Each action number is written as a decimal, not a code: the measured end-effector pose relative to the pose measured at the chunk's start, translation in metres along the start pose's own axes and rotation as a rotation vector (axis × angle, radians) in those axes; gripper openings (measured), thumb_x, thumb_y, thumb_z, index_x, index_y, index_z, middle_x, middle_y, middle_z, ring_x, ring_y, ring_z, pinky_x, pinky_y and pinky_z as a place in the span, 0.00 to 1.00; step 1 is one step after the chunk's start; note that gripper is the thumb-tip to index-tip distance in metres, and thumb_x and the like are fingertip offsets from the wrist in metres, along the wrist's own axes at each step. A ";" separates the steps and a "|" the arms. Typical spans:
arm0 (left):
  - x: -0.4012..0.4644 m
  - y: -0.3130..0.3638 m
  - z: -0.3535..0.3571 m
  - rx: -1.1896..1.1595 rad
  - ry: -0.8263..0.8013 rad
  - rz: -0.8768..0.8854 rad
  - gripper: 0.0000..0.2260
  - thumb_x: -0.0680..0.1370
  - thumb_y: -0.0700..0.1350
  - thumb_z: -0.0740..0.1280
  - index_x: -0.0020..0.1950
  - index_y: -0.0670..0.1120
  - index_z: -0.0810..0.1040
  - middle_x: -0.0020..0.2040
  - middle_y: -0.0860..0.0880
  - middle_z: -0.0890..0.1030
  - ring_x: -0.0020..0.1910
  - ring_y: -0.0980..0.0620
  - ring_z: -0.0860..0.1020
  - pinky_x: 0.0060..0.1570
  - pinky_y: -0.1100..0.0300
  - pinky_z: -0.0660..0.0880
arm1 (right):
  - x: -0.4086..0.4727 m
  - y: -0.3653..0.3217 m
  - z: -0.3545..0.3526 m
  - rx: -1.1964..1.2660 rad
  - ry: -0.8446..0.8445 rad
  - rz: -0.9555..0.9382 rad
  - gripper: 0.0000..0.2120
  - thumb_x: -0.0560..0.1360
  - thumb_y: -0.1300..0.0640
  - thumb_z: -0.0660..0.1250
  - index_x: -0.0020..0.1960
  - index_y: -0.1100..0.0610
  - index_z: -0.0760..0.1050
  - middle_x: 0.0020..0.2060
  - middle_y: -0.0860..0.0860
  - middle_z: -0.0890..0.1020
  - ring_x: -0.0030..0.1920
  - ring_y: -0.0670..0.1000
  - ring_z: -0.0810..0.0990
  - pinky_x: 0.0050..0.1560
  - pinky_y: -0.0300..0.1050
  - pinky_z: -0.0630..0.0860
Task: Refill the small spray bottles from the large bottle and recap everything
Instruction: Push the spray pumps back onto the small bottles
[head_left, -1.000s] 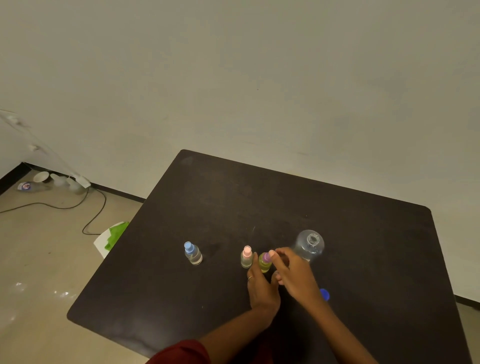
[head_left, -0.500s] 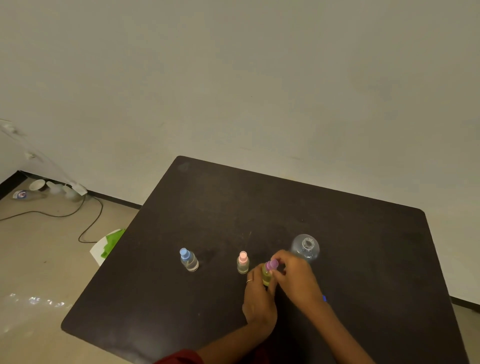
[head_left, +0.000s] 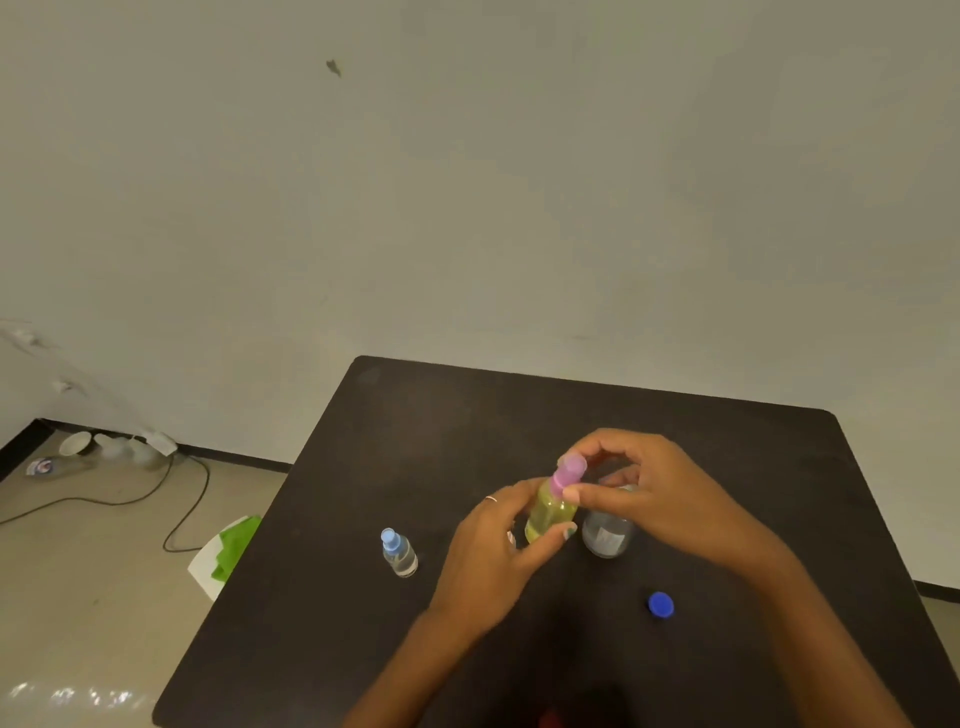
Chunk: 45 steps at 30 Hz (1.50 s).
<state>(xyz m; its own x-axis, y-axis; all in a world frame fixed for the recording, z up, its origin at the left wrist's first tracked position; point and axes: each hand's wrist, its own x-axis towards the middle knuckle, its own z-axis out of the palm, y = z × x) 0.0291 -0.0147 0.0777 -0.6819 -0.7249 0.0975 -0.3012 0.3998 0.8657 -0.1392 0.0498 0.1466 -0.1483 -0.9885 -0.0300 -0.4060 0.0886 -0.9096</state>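
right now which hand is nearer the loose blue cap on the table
Right. The right hand and its wrist are just above the blue cap; the left hand is farther off to its left.

Large bottle (head_left: 607, 535) label: pale patch, print too blurred to read.
Small bottles, cap, worktop: no legible text.

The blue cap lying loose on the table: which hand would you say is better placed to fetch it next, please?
Probably the right. The blue cap lies below the right hand, on its side of the table. The left hand grips the yellow bottle's body, steadying it.
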 end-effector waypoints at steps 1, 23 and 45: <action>0.001 0.005 -0.007 -0.048 -0.004 0.022 0.15 0.73 0.57 0.65 0.60 0.58 0.75 0.53 0.59 0.80 0.54 0.56 0.78 0.52 0.59 0.76 | 0.000 -0.010 -0.001 0.013 -0.003 -0.031 0.07 0.72 0.60 0.72 0.49 0.52 0.80 0.46 0.45 0.83 0.49 0.45 0.82 0.49 0.38 0.79; -0.007 0.073 -0.109 -0.277 -0.034 0.262 0.11 0.73 0.56 0.67 0.54 0.57 0.78 0.46 0.51 0.82 0.49 0.47 0.80 0.55 0.53 0.77 | -0.005 -0.124 0.031 0.150 0.243 -0.229 0.12 0.67 0.50 0.69 0.51 0.48 0.80 0.46 0.47 0.83 0.48 0.48 0.81 0.50 0.41 0.79; -0.037 0.069 -0.181 -0.300 -0.040 0.302 0.11 0.74 0.52 0.68 0.55 0.52 0.80 0.46 0.49 0.83 0.49 0.51 0.80 0.48 0.69 0.75 | -0.004 -0.177 0.094 0.295 0.261 -0.287 0.17 0.70 0.52 0.66 0.58 0.52 0.77 0.52 0.48 0.83 0.56 0.47 0.81 0.55 0.39 0.77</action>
<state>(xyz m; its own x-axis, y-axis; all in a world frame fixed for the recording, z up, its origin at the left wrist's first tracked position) 0.1538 -0.0622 0.2225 -0.7372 -0.5755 0.3541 0.1192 0.4050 0.9065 0.0176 0.0270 0.2685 -0.3039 -0.9009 0.3100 -0.1961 -0.2592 -0.9457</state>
